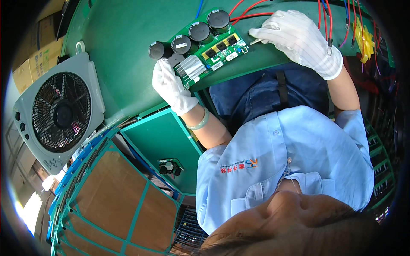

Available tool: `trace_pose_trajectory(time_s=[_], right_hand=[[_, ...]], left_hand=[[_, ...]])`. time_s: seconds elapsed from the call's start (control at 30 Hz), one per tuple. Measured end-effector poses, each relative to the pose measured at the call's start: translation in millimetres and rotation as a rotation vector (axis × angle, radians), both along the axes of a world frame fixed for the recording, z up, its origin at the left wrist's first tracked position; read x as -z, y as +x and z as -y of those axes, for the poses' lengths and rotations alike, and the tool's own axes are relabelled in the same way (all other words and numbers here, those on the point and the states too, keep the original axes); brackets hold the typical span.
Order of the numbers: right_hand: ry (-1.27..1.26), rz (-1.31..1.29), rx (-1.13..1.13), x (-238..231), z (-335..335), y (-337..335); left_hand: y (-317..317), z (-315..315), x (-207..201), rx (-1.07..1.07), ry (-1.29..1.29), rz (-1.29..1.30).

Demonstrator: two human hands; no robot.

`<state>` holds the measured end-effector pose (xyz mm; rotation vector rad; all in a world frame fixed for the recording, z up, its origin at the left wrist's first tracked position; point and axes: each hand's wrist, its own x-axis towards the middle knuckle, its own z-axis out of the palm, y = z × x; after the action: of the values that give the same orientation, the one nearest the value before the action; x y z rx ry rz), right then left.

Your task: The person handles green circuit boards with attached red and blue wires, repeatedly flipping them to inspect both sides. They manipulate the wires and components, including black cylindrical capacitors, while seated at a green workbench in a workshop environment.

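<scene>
A green circuit board (213, 53) carries several black cylindrical capacitors (199, 32) along its far side and a silver finned heat sink (191, 68) at its left end. My left hand (171, 87), in a white glove, is closed on the board's left end by the heat sink; its fingertips are partly hidden. To the right of the board is my right hand (299, 40), also gloved in white, with its fingers pinched together. A short, thin, pale tip (255, 41) pokes out of them toward the board; I cannot make out what it belongs to.
Red wires (252, 17) run behind the board, and more hang at the right near a yellow bundle (364, 40). A grey box fan (62, 111) stands on the left of the green worktop (124, 51). Another small board (171, 167) lies in a green tray (145, 136) below.
</scene>
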<state>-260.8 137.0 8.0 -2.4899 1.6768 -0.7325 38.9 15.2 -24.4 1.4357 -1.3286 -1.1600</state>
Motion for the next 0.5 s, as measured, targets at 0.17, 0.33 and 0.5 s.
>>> trace_pose_trajectory(time_s=[0.17,0.33,0.5], right_hand=[[-0.086,-0.039,0.062,3.4,0.6,3.1],[-0.001,-0.069,-0.012,1.2,0.3,1.7],[-0.038,-0.005,-0.041,-5.9,1.0,-5.8]], left_hand=[[0.2,0.3,3.0,0.026,-0.102,-0.006],[-1.6,-0.3,2.6,0.006,-0.085,0.003],[1.3,-0.4,5.0,-0.006,-0.044,-0.022]])
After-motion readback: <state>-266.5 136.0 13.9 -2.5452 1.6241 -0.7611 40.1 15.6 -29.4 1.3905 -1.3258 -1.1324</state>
